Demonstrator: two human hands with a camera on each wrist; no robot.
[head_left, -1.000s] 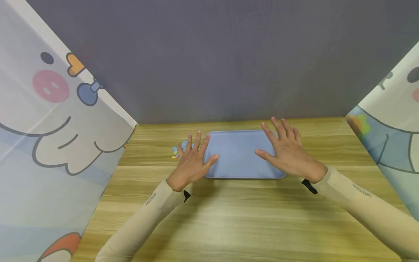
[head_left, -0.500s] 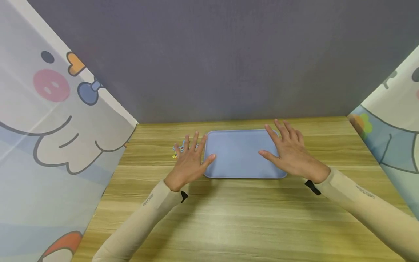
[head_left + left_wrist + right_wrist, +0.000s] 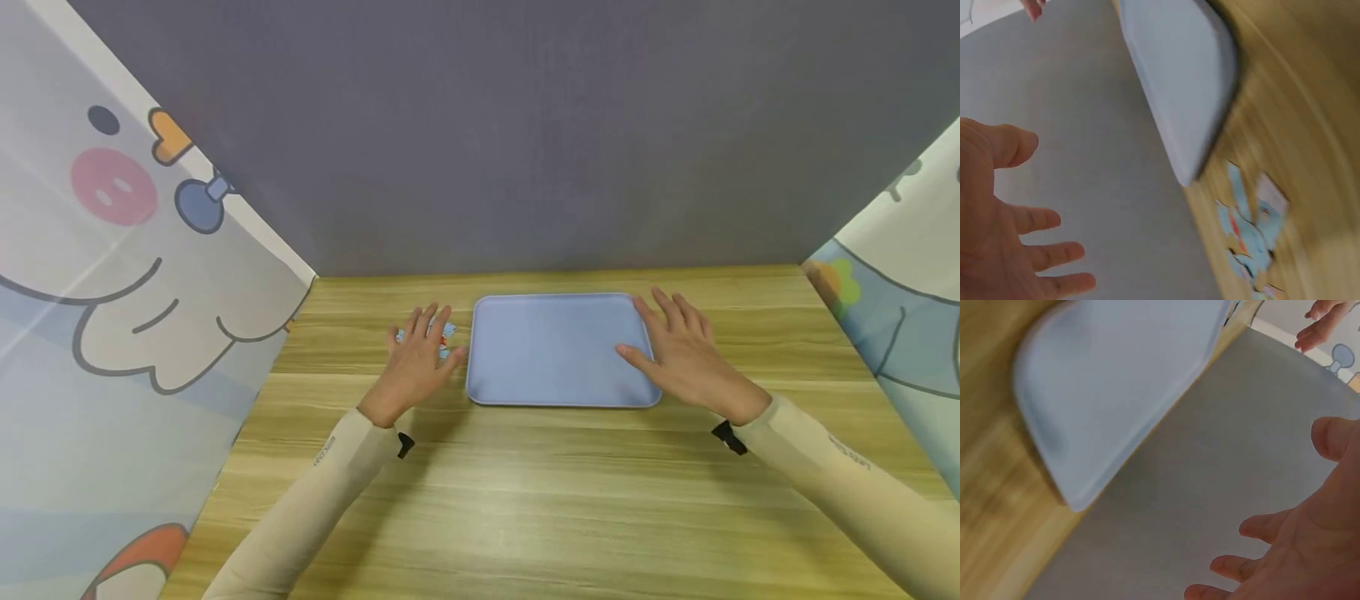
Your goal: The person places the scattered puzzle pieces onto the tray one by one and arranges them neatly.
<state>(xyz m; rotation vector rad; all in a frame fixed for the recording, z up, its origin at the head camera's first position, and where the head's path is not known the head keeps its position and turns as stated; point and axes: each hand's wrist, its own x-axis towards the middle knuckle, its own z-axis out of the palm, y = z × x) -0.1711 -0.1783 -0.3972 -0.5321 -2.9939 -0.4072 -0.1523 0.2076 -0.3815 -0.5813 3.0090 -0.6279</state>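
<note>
A light blue rectangular tray lies flat on the wooden table. My left hand hovers left of it, fingers spread, holding nothing. Under and beyond those fingers, partly hidden in the head view, are several flat light blue pieces with printed pictures. The left wrist view shows these irregular puzzle-like pieces loosely grouped on the wood, off the tray's corner. My right hand is spread above the tray's right edge, its thumb overlapping the tray in the head view. Nothing is between its fingers.
A grey upright panel closes off the back of the table. Cartoon-printed cloth walls stand on both sides, the left one and the right one.
My hands have drawn apart. The left has shifted left, off the tray's edge in the head view, and the right has moved right. Tray and pieces stay where they were.
</note>
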